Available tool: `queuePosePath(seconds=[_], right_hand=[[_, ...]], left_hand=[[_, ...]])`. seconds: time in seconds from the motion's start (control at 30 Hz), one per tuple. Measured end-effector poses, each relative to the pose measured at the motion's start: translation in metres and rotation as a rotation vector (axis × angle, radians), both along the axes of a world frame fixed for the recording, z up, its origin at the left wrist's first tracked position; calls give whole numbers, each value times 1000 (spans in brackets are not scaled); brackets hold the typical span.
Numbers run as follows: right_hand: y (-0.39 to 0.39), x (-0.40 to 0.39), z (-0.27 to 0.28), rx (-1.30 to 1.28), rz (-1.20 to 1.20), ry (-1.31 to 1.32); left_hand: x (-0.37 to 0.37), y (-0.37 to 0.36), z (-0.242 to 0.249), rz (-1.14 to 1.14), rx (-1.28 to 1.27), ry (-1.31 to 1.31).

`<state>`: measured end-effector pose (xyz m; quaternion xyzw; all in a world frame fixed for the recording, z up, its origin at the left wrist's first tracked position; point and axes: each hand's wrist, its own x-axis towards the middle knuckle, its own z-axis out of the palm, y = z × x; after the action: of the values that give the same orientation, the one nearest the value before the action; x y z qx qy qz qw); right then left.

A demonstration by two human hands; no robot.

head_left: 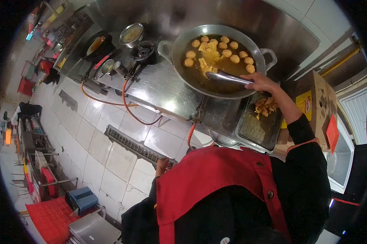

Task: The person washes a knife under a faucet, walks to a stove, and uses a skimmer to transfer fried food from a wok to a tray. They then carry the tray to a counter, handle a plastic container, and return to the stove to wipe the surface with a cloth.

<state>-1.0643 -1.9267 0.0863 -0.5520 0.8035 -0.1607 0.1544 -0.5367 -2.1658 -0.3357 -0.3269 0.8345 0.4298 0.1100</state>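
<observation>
A wide metal pan of oil holds several round golden balls and some folded yellow pieces. My right hand is closed around the end of metal tongs, over the pan's near right rim. The tongs' tip reaches the oil beside a yellow piece; whether it grips the piece I cannot tell. Brown fried pieces lie on a wire rack tray below that hand. My left hand hangs low by the red apron, its fingers curled and partly hidden, too small to read.
Left of the pan are a burner, a strainer bowl and a dark wok. Orange hoses hang along the counter front. A cardboard box stands at right. A floor grate and blue container lie left.
</observation>
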Motion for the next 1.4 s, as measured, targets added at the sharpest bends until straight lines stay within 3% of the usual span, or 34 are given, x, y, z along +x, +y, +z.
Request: queuePosePath(seconds=[0.07, 0.1, 0.17, 0.3, 0.37, 0.47, 0.6, 0.7, 0.77, 0.8, 0.87, 0.9, 0.93, 1.0, 1.03, 1.07, 1.17, 1.33, 1.4], right_hand=[[7, 6, 15, 198, -358, -483], [11, 12, 24, 198, -362, -483], [17, 25, 38, 154, -458, -716], [39, 25, 35, 110, -556, -879], [51, 25, 27, 12, -619, -1089], [61, 34, 34, -41, -658, -1138], [79, 36, 25, -137, -664, -1182], [87, 46, 26, -214, -658, -1317], [90, 49, 25, -243, -664, -1279], [91, 53, 25, -236, -650, -1287], [94, 62, 28, -306, -712, -1316], [94, 67, 29, -295, -696, -1328], [97, 73, 31, -329, -707, -1293], [105, 81, 34, -372, -735, -1261], [112, 87, 34, -403, -777, -1247], [119, 94, 34, -438, -828, -1231], [149, 116, 31, -565, -847, -1236], [191, 177, 38, -689, -1108, -1152], [211, 200, 28, -692, -1184, -1121]], left_hand=[[7, -3, -27, -435, -582, 165], [6, -1, -14, -439, -580, 166], [3, 2, 16, 103, 104, -11], [-5, -3, 22, 26, 90, 107], [-23, 2, 46, 449, 436, -211], [-43, 8, 114, 511, 527, -138], [-49, 2, 105, 405, 433, -144], [-54, -14, 77, 403, 442, -375], [-38, -30, 32, 410, 730, -217], [-40, -33, 49, 426, 726, -217], [-42, -43, 78, -742, -452, 92], [-27, -55, 10, -233, 103, 429], [-29, -56, 22, -224, 98, 423], [-55, -53, 74, 84, 230, -274], [-56, -58, 86, -96, 168, -209], [-59, -61, 91, -121, 169, -221], [-70, -64, 96, 268, 374, -298], [-84, -80, 64, 43, 351, -254], [-94, -82, 70, 86, 479, -245]])
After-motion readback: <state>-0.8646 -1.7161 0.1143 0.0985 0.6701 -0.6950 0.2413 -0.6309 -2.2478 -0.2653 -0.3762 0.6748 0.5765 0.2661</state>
